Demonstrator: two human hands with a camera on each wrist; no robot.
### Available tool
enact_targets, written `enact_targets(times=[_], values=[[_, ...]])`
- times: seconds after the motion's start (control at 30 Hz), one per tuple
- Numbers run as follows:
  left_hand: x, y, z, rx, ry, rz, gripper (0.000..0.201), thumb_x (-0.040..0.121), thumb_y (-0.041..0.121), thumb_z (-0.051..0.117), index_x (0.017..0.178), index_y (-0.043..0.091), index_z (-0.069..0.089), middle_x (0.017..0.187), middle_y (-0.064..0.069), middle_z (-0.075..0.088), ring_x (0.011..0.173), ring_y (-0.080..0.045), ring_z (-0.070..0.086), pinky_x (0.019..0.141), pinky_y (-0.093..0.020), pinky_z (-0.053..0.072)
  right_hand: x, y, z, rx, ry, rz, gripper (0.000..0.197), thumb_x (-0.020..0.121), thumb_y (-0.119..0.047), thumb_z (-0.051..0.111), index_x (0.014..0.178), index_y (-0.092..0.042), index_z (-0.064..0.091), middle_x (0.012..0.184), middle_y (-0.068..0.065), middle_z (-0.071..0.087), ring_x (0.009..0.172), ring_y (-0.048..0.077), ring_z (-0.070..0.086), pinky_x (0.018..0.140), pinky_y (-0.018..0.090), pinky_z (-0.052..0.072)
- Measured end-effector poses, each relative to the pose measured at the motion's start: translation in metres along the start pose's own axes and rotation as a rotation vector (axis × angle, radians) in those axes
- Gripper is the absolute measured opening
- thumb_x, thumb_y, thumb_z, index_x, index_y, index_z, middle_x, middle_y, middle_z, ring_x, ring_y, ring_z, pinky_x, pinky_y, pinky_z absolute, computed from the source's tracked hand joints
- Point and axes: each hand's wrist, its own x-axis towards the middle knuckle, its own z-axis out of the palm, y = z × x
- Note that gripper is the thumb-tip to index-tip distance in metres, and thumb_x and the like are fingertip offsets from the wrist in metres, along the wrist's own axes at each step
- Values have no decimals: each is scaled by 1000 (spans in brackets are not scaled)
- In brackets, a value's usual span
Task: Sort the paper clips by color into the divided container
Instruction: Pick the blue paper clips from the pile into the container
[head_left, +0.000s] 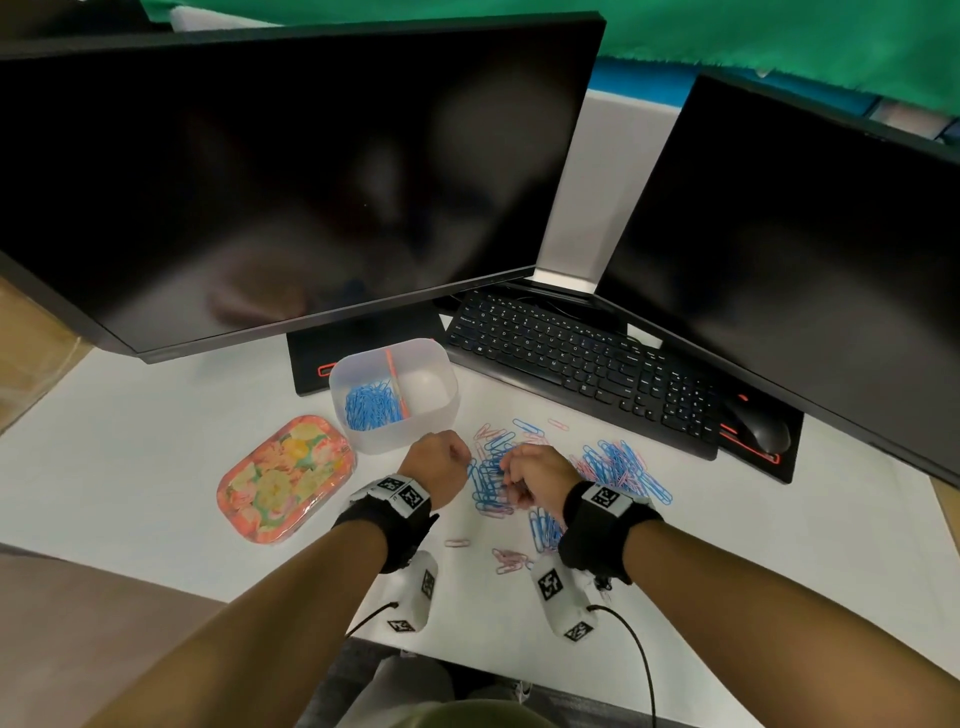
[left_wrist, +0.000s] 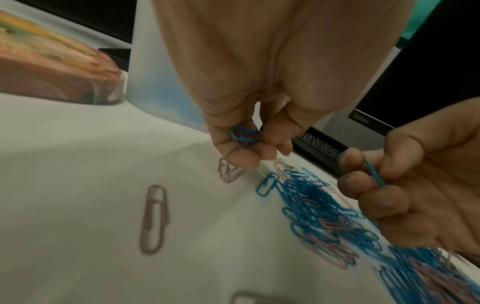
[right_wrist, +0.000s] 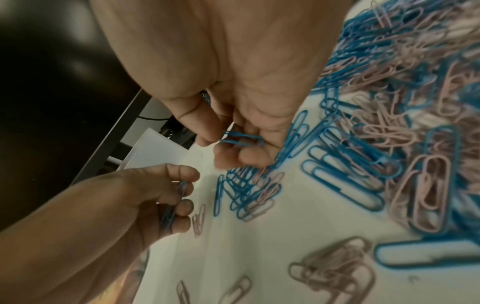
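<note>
Blue clips in both hands, container waiting close by.

Blue clips (left_wrist: 244, 134) sat pinched in my left hand (head_left: 439, 464), fingers curled round them, and my right hand (head_left: 537, 477) pinched another blue clip (right_wrist: 241, 138) the same way, both over the mixed pile (head_left: 491, 480) of blue and pink on the desk (head_left: 130, 457). Just beyond my left hand stood the divided container (head_left: 441, 410): its left compartment already held blue clips (head_left: 371, 405), while the right one looked empty. I judged the step was best done by carrying both pinches over the left compartment, letting go low inside so nothing bounced across the divider (head_left: 397, 384), and checking first that no pink clip (left_wrist: 153, 218) had hooked onto the blue ones.
</note>
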Motion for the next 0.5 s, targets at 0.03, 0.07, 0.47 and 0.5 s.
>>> enact_targets(times=[0.03,0.07,0.47,0.5], values=[[1,1,1,21,7,-10,13,90,13,49,90,13,61,107,-11,63,99,-26,59,81,-26,45,2,-1,2,-62,30,-1,16,83,-1,45,78,-11,56,69,7,56,54,16,52,50,24,37],[1,1,3,52,9,-14,10,90,17,51,92,13,60,108,-11,61,98,-27,59,82,-28,46,3,-1,5,-169,66,-23,12,83,-4,48,78,-12,57,72,6,58,57,16,54,52,23,38],[4,-2,6,391,-17,-15,24,90,22,54,111,11,59,113,-11,59,101,-27,61,86,-32,50,16,4,37,-826,253,-268,14,84,-8,59,97,-12,54,100,11,62,87,26,58,66,26,39],[3,-3,4,376,-11,-13,22,90,22,54,108,11,60,110,-10,61,99,-27,61,84,-32,51,17,3,38,-821,252,-261,16,84,-6,58,99,-11,54,101,11,63,90,27,60,66,26,39]])
